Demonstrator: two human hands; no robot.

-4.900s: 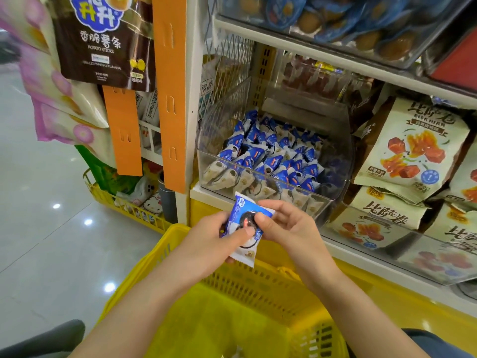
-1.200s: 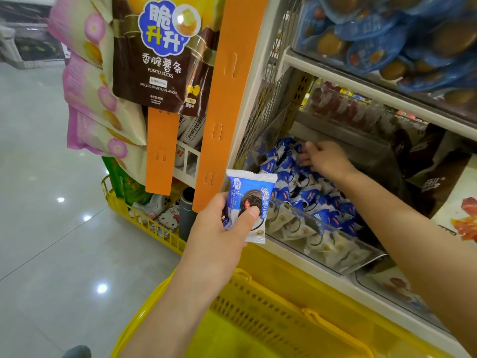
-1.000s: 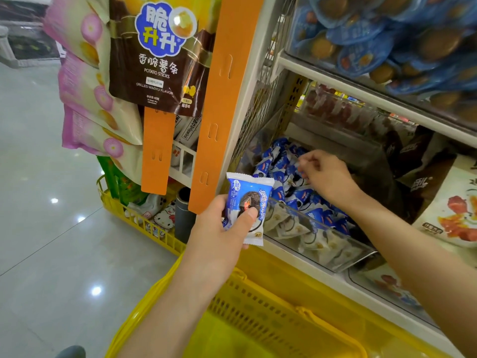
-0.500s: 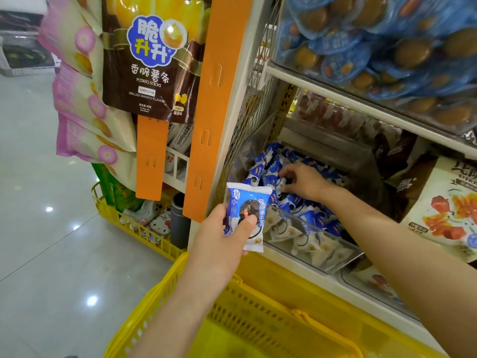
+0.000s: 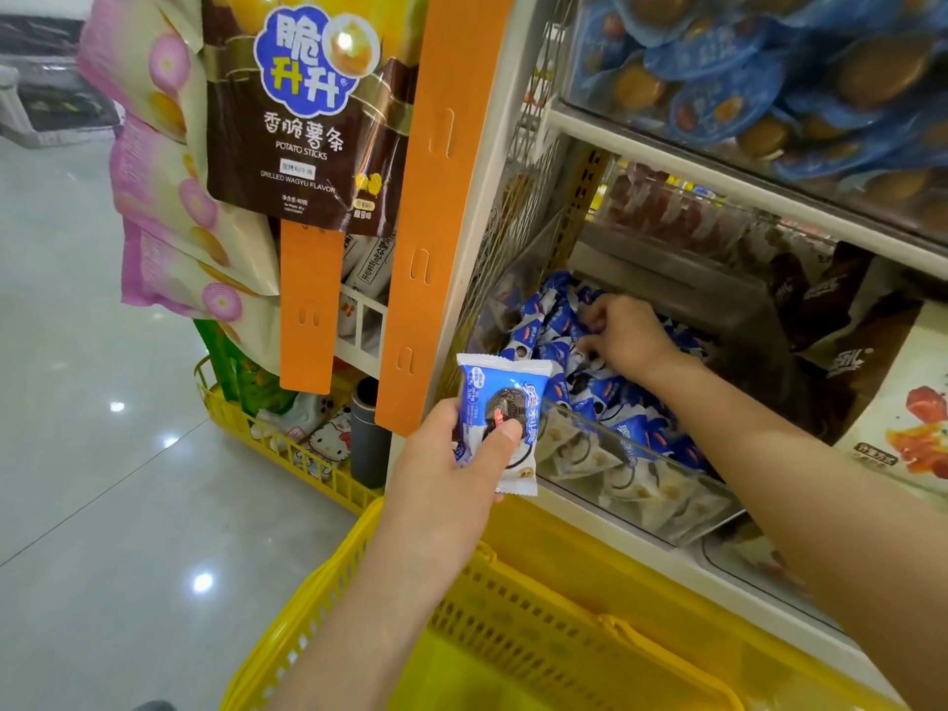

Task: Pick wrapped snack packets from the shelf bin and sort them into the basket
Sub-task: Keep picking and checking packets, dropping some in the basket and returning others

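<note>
left hand raised above yellow perforated plastic basket, grip pinching blue-and-white wrapped snack packet printed with dark round cookie, thumb across front, packet upright, just in front of clear plastic shelf bin. right hand reaching into that bin, fingers curled down among heap of matching blue-and-white packets; cannot tell whether grip has closed on one. orange slotted plastic strip standing left of bin, brown potato sticks bag hanging beside it. glossy pale floor at left.
</note>
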